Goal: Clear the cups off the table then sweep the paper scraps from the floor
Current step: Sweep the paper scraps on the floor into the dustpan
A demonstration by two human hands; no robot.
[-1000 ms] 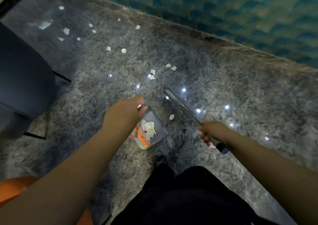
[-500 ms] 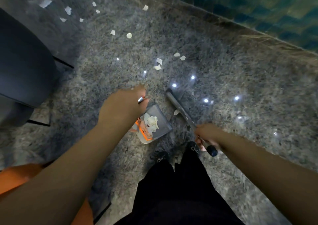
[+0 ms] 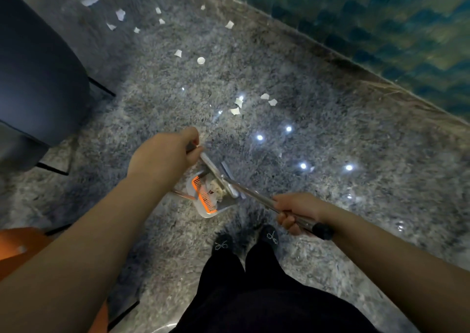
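Scraps [image 3: 236, 106] everywhere on this grey speckled floor [image 3: 330, 134], mostly up ahead and off to the left near the dark chair [image 3: 38, 78]. There's a little cluster of four just beyond the dustpan, a round bit and a torn bit further out, and a bunch more scattered at the far top left. No cups anywhere in view.

Left hand [image 3: 162, 157] is curled round the top of the dustpan handle [image 3: 206, 161], thumb side toward the camera, gripping it. The dustpan [image 3: 211, 198] sits on the floor right in front of the shoes [image 3: 269, 236], grey with an orange comb [image 3: 203, 195] along its back edge, and there's already a small pile of white paper inside it.

Right hand [image 3: 296, 212] has its fingers wrapped round the metal broom handle [image 3: 256, 196], close to the black end cap, which sticks out past the wrist. The handle runs diagonally up and left from that hand, and the broom head [image 3: 232, 185] is right at the mouth of the dustpan, touching or just over its open edge; can't quite tell which because it's blurry there.

Ceiling lights reflect as bright dots on the floor to the right. Blue-green patterned wall [image 3: 381, 14] runs along the top right. Something orange [image 3: 15, 243] pokes in at the bottom left.
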